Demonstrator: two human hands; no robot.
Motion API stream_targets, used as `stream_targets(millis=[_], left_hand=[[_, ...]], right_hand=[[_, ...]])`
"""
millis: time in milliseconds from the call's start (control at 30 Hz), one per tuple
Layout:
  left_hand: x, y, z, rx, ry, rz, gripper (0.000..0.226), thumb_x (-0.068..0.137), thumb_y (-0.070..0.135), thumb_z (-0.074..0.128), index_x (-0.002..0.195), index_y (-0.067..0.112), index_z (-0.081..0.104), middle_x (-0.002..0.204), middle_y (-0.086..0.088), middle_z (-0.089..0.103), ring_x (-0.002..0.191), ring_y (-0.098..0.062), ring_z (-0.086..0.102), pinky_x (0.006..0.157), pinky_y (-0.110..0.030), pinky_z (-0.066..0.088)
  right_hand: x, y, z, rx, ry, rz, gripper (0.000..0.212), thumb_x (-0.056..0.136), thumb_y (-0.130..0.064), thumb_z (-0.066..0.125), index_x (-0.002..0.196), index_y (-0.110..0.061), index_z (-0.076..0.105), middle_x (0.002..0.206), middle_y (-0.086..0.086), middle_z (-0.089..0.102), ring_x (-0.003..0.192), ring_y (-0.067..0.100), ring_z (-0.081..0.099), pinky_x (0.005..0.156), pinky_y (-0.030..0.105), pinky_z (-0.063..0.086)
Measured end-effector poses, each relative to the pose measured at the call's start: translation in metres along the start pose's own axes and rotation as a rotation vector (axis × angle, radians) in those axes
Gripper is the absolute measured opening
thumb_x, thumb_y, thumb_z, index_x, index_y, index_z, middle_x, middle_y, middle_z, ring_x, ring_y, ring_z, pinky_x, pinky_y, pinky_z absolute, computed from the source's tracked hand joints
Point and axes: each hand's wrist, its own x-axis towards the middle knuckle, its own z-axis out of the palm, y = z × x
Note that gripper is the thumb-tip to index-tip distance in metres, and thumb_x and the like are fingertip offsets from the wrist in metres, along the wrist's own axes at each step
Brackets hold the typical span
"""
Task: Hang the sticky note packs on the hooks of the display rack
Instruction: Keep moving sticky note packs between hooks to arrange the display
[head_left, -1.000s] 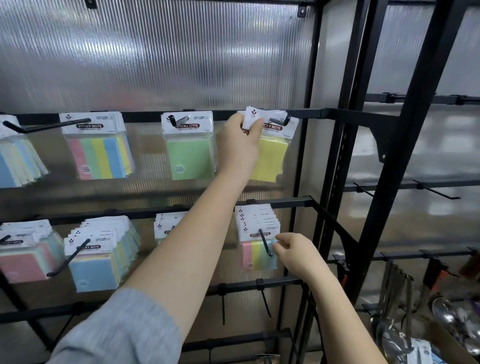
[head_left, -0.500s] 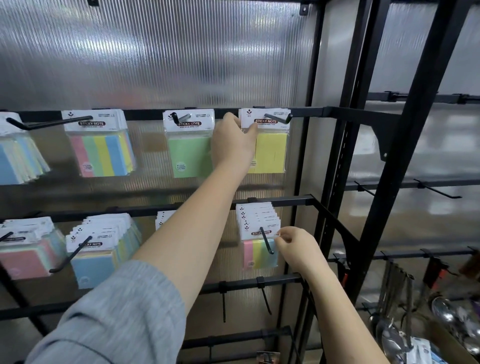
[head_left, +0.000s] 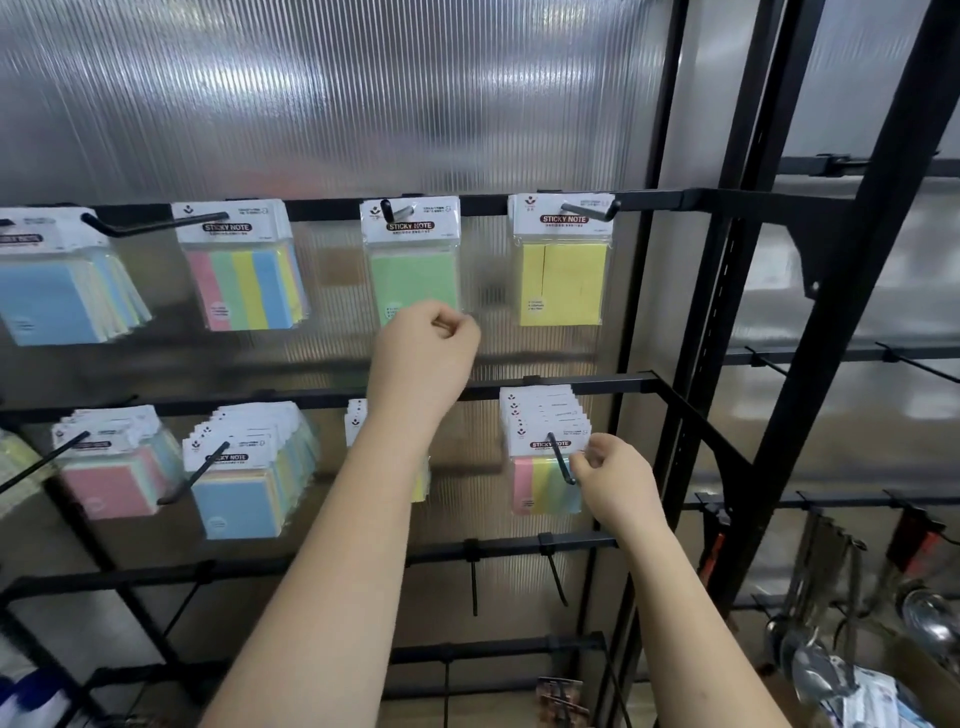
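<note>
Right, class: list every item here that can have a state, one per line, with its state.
yellow pack: hanging on the top right hook, released.
green pack: hanging on its hook.
striped packs: stacked on the lower right hook.
left hand: loosely curled, holding nothing, below the green pack.
right hand: fingers curled at the striped packs' edge; grip cannot be told.
lowest hooks: bare.

One head-worn camera faces the display rack (head_left: 519, 387) closely, angled slightly downward.
</note>
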Motion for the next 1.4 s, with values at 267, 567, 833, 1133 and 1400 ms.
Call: stream_targets(millis=[267, 567, 833, 1133, 1400], left_hand=[[-0.017, -0.063, -0.024, 0.106, 0.062, -0.194, 0.013, 0.089, 0.020, 0.054, 0.083, 0.014, 0.064, 0.076, 0.001, 0.066, 0.079, -0.018, 0.062, 0.063, -0.026, 0.043], [-0.017, -0.110, -0.035, 0.241, 0.046, -0.348, 0.016, 0.092, 0.021, 0.050, 0.093, 0.011, 0.063, 0.087, -0.001, 0.063, 0.082, -0.017, 0.055, 0.063, -0.028, 0.037], [0.000, -0.142, -0.025, 0.305, -0.126, -0.483, 0.038, 0.094, 0.023, 0.049, 0.130, 0.008, 0.051, 0.129, -0.009, 0.056, 0.100, -0.023, 0.050, 0.077, -0.027, 0.034], [-0.002, -0.160, -0.013, 0.179, -0.080, -0.542, 0.041, 0.092, 0.033, 0.057, 0.124, 0.008, 0.049, 0.114, -0.010, 0.058, 0.089, -0.019, 0.049, 0.071, -0.032, 0.038], [0.001, -0.176, -0.009, 0.148, -0.062, -0.599, 0.041, 0.089, 0.040, 0.057, 0.091, -0.001, 0.061, 0.094, -0.016, 0.067, 0.089, -0.035, 0.063, 0.066, -0.035, 0.046]], right_hand=[[-0.003, 0.003, 0.014, 0.132, 0.076, 0.080, 0.017, 0.091, -0.026, 0.058, 0.095, -0.010, 0.058, 0.087, -0.001, 0.062, 0.086, 0.022, 0.060, 0.073, 0.033, 0.048], [-0.016, -0.008, 0.009, 0.185, 0.094, 0.054, 0.034, 0.095, -0.020, 0.047, 0.064, -0.009, 0.043, 0.058, 0.000, 0.042, 0.054, 0.015, 0.036, 0.049, 0.029, 0.026], [-0.030, -0.023, -0.019, -0.095, 0.055, -0.003, 0.040, 0.090, -0.019, 0.046, 0.058, -0.015, 0.024, 0.051, -0.001, 0.026, 0.050, 0.018, 0.024, 0.048, 0.029, 0.018], [-0.044, -0.043, -0.047, -0.142, 0.059, -0.037, 0.042, 0.090, -0.022, 0.050, 0.056, -0.016, 0.026, 0.048, -0.002, 0.026, 0.048, 0.017, 0.024, 0.045, 0.028, 0.018], [-0.044, -0.050, -0.060, -0.035, 0.075, -0.084, 0.035, 0.092, -0.026, 0.052, 0.064, -0.010, 0.038, 0.056, 0.001, 0.025, 0.051, 0.018, 0.023, 0.050, 0.030, 0.017]])
